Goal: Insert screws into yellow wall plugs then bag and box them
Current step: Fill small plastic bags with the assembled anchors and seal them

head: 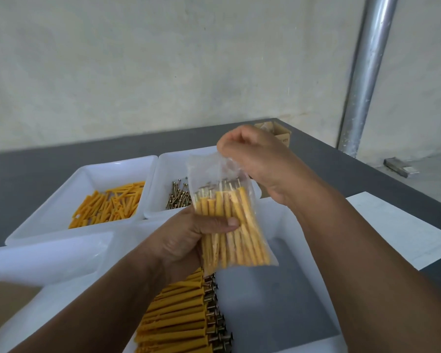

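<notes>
grey table [61, 154]; left hand [186, 240] grips yellow-plug-filled clear bag [245, 245], right hand [260, 164] pinches top.

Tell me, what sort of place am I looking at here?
Likely a small workshop's packing bench: white trays hold loose yellow plugs and screws, the left hand and right hand grip a clear bag of assembled ones, and a cardboard box sits behind.

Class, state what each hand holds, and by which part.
Both hold one clear plastic bag of yellow wall plugs with screws: the left hand grips its middle, the right hand pinches its top edge.
</notes>
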A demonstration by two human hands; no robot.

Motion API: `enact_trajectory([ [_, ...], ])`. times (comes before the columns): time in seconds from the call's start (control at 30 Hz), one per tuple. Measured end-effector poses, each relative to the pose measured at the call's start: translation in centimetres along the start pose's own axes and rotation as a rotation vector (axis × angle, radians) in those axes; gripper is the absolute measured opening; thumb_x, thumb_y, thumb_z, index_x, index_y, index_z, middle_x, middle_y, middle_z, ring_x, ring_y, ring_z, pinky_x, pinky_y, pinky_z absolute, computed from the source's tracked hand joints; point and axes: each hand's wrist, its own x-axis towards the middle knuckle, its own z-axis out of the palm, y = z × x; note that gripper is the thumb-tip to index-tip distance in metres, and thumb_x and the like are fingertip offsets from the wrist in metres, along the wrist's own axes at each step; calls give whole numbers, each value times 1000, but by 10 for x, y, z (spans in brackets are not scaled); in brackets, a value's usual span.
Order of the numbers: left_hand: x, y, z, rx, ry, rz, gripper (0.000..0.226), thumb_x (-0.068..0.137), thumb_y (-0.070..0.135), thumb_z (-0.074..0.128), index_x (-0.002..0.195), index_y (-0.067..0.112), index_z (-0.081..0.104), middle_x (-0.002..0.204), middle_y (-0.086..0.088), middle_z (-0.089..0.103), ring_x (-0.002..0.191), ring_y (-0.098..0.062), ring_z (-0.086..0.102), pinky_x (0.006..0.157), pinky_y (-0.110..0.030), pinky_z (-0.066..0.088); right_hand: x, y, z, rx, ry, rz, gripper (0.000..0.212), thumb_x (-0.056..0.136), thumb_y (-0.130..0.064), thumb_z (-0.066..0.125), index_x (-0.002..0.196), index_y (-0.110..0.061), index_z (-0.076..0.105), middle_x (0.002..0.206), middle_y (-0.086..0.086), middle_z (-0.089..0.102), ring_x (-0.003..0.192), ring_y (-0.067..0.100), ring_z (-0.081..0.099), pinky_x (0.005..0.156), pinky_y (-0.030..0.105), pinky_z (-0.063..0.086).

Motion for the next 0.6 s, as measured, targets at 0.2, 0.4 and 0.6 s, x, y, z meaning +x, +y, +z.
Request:
enact_trajectory([
  [0.2,1,6,-7,-166,95,25,33,62,6,77,95,13,79,106,-14,73,94,-31,72,79,-48,58,0,2,-2,-85,-93,160,49,73,-69,64,102,-30,63,99,-5,66,85,12,65,76,39,60],
  [0.4,1,8,-12,-223,78,46,33,64,5,75,96,11,78,104,-13,73,94,-32,72,84,-53,56,-2,3,5,-104,-89,-32,24,87,-29,69,82,-6,65,62,-3,62,55,9,57,54,26,48],
  [0.6,3,7,-10,-284,99,90,39,66,6,73,105,8,75,107,-15,72,96,-33,71,77,-49,58,-1,2,6,-11,-25,-144,24,89,-22,65,83,1,61,57,-6,57,53,7,53,52,23,44],
])
